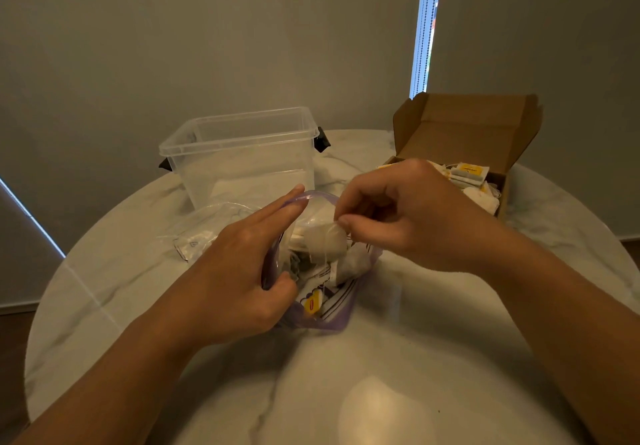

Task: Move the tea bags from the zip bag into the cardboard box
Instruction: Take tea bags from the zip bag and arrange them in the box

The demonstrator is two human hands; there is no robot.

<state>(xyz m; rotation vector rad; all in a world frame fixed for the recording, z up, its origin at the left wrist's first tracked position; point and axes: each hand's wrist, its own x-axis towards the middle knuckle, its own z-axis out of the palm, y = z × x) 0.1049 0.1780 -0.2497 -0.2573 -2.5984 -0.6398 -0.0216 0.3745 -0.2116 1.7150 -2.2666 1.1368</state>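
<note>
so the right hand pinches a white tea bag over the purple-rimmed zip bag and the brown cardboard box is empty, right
Not empty: the head view shows the brown cardboard box holding yellow-tagged tea bags. The rest holds.

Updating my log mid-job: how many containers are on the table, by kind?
Plastic bags: 2, the purple-rimmed zip bag and a flat clear bag left of it
Clear plastic tub: 1
Cardboard box: 1
Total: 4
</note>
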